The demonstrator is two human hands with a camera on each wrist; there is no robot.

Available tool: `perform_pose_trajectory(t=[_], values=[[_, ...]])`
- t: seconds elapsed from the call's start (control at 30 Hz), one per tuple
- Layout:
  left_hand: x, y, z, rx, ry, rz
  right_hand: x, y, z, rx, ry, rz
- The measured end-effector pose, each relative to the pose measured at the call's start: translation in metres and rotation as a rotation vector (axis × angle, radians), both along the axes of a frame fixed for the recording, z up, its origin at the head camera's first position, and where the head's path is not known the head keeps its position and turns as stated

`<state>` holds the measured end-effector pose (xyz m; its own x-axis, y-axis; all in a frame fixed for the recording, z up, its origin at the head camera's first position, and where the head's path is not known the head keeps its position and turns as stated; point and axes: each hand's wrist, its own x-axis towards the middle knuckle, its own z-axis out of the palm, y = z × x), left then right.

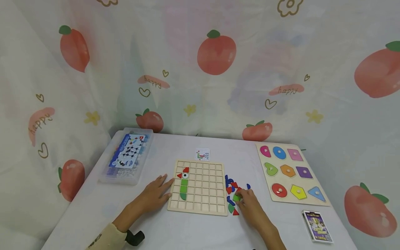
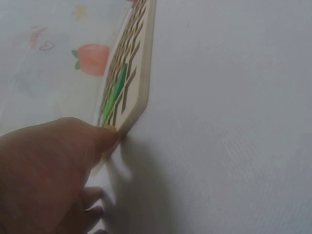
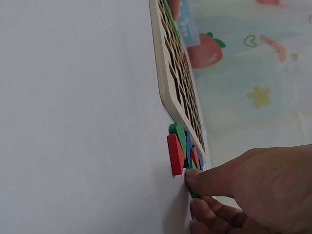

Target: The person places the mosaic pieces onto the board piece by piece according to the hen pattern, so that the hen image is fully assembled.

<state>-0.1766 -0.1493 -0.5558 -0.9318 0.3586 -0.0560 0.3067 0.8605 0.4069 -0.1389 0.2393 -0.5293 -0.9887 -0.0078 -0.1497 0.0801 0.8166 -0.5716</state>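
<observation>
A wooden grid board (image 1: 204, 187) lies on the table, with red, green and white eye-marked pieces set in its left columns. My left hand (image 1: 154, 195) rests at the board's left edge, fingers spread; in the left wrist view the thumb (image 2: 105, 139) touches the rim. At the right of the board my right hand (image 1: 250, 206) pinches a green square block (image 1: 236, 198) among loose pieces. Beside it lie a red triangle (image 1: 235, 212), a green leaf-shaped piece (image 1: 231, 208) and several blue pieces (image 1: 228, 181). The right wrist view shows the red triangle (image 3: 175, 155) close to the thumb; fingers partly hide the green block.
Behind the board lies a small picture card (image 1: 202, 154). A clear plastic case (image 1: 128, 156) stands at the back left. On the right are a shape puzzle board (image 1: 292, 173) with knobbed pieces and a boxed card deck (image 1: 317, 226). A patterned curtain closes off the back.
</observation>
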Motion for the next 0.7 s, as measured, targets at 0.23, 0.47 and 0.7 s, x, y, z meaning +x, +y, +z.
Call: perform_pose_trajectory(t=[0.23, 0.47, 0.7], values=[[-0.001, -0.003, -0.001, 0.016, -0.005, -0.012, -0.005, -0.012, 0.010, 0.045, 0.090, -0.005], [-0.002, -0.003, -0.002, 0.000, -0.007, -0.016, -0.008, -0.048, 0.012, -0.015, 0.158, 0.068], [0.001, -0.001, 0.002, 0.013, -0.011, -0.002, -0.006, -0.102, 0.005, -0.039, 0.159, 0.229]])
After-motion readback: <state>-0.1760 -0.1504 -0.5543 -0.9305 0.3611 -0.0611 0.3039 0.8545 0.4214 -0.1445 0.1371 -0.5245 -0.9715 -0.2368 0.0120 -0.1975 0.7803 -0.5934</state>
